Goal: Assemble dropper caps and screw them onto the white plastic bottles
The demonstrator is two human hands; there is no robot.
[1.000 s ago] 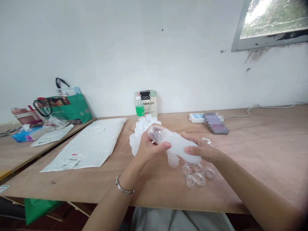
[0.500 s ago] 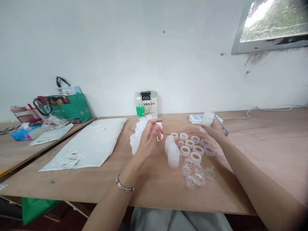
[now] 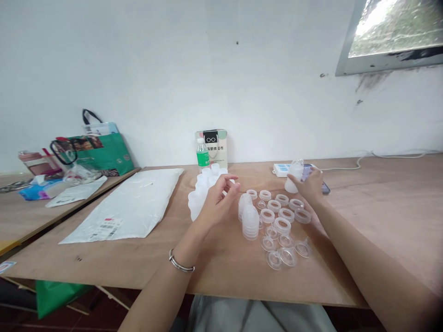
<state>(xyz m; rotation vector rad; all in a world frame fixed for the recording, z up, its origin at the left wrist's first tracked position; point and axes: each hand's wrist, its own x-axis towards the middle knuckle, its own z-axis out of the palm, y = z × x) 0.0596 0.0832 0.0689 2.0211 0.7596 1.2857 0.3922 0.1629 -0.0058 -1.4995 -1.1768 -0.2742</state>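
The right hand (image 3: 311,186) held a domed bottle (image 3: 296,169) beyond the stacked domes (image 3: 250,224)

Nearest, clear discs (image 3: 287,257) lay on the wooden table (image 3: 138,267), in front and to the right of the stacked domes. Just right of the domes, ring collars (image 3: 282,231) were scattered flat (a few discs showed among them). Left of the domes and slightly beyond, the left hand (image 3: 221,196) hovered, fingers loosely bent, thumb apart, with nothing visible in its grasp. Past it, left of the domes, white bottles (image 3: 197,203) were clustered. Farther off, beyond and right of the domes, the right hand pinched the domed bottle, upright, between thumb and fingers; its base seemed to meet the table. A phone (image 3: 306,171) and a white box (image 3: 281,169) lay behind it.

Setting the bottle down appeared to be the step in hand; that called for an even release, without tipping it.
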